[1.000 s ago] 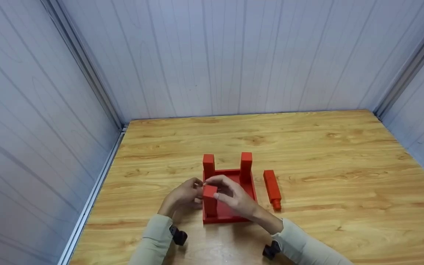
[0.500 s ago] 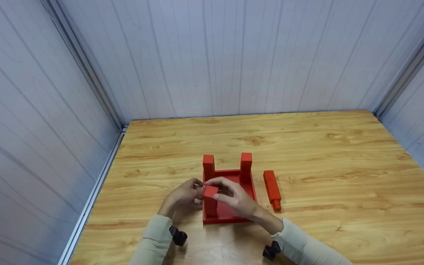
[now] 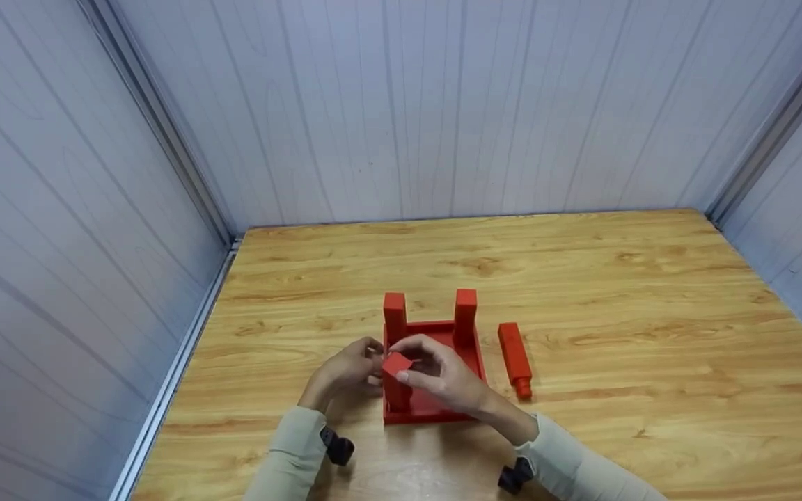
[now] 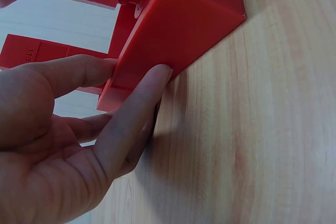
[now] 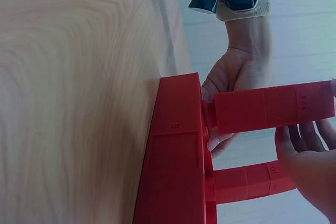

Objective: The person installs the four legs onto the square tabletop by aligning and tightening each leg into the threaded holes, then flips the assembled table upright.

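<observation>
A red square-section leg (image 3: 397, 396) stands at the near left corner of a shallow red tray-like base (image 3: 436, 417). My right hand (image 3: 450, 379) pinches this leg near its top between thumb and fingers. In the right wrist view the leg (image 5: 273, 107) shows a stamped number, and a narrower neck meets the base (image 5: 176, 156). With my left hand (image 3: 351, 365) I grip the base's left side wall; the left wrist view has thumb and fingers of that hand (image 4: 58, 145) on either side of it. How deep the neck sits is hidden.
Two more red legs stand upright at the far corners, one left (image 3: 395, 313) and one right (image 3: 466, 313). A loose red leg (image 3: 516, 355) with a round peg end lies right of the base on the wooden table (image 3: 617, 313). Pale panels (image 3: 429, 104) wall the table in.
The near left leg has turned about its upright axis in my right hand's fingers, so its top now sits askew. My left hand and the base have stayed put.
</observation>
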The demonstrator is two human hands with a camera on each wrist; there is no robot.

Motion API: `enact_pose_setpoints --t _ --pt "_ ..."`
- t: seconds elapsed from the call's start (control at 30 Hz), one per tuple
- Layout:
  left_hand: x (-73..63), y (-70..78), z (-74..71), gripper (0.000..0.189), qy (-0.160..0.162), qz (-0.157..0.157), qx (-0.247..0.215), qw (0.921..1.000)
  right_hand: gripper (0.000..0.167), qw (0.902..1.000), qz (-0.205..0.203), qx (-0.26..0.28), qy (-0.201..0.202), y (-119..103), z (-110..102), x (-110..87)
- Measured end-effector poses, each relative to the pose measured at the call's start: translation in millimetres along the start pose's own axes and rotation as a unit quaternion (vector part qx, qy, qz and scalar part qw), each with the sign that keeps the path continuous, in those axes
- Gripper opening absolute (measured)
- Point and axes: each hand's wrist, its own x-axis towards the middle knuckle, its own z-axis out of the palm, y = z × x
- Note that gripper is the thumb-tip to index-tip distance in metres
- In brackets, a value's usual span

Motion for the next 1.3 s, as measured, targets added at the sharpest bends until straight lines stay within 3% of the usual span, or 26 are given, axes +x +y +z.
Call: enact_pose_setpoints --t 0.23,0.5,1.3 --pt "0.9 -0.8 1.2 0.032 0.003 -0.007 -0.009 0.9999 0.034 0.9992 0.015 -0.023 0.028 -2.3 1.7 -0.5" --pt "1.3 -1.5 1.1 0.034 0.0 -0.004 -0.015 0.9999 0.031 0.9974 0.008 -0.055 0.045 -28.0 7.9 -4.0" --pt "-0.3 2.0 1.1 0.035 0.003 -0.008 0.0 1.0 0.035 0.9924 0.009 -0.102 0.069 -26.4 10.6 -4.6"
